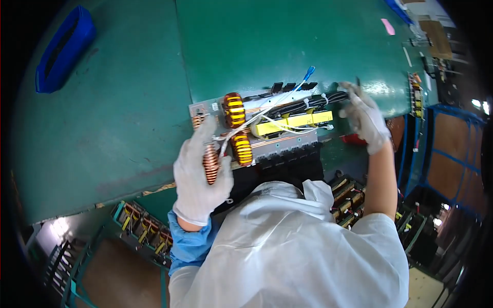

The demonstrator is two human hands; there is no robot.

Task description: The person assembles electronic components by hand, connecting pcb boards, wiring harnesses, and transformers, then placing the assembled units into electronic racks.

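A grey circuit board lies near the front edge of the green table, carrying two copper-wound toroid coils with yellow bands and a yellow-taped transformer. At its left end my white-gloved left hand is closed around a copper coil, thumb and fingers on either side. White wires run from beside that thumb across the board, one ending in a blue terminal. My gloved right hand, somewhat blurred, has its upper fingers at the right end of a tied black cable bundle.
A blue bin stands at the far left of the table. Another populated board lies at the right edge, near a pink slip. Racks of boards stand below the table's front edge, and a blue-framed rack is at right.
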